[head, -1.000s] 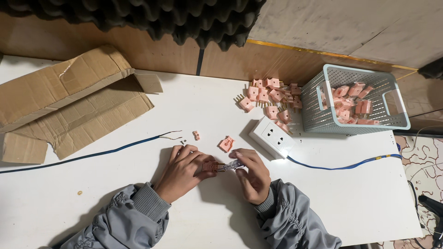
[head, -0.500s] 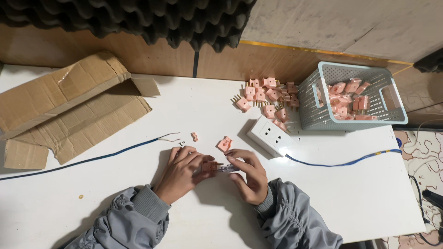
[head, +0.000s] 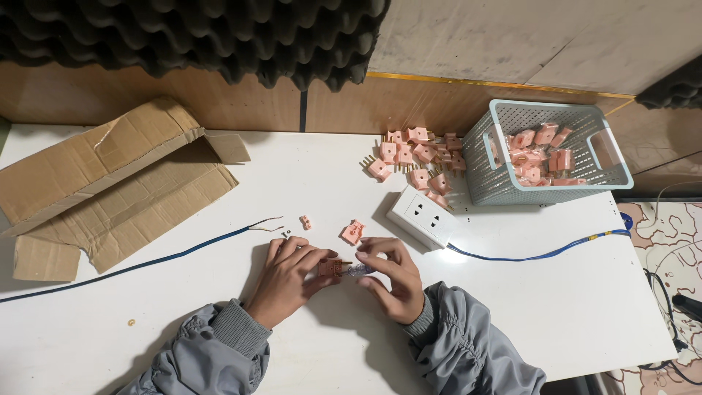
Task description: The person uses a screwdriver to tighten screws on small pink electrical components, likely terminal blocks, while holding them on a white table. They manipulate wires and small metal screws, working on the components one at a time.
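Note:
My left hand (head: 287, 278) pinches a small pink plug (head: 330, 268) against the white table (head: 219, 329). My right hand (head: 391, 279) holds a small screwdriver (head: 357, 271) with its tip at the plug. Just beyond the hands lie a pink plug half (head: 352, 232), a tiny pink piece (head: 305, 222) and a small screw (head: 287, 235). A blue cable (head: 168, 256) with bared wire ends stops near my left hand.
A white socket block (head: 424, 216) with its own blue cord (head: 541, 254) sits right of the hands. Behind it lie a heap of pink plugs (head: 413, 157) and a grey basket (head: 607, 157) holding more. Flattened cardboard (head: 102, 190) covers the table's left.
Both hands stay together on the plug, with only small shifts of the fingers. The view has drifted slightly.

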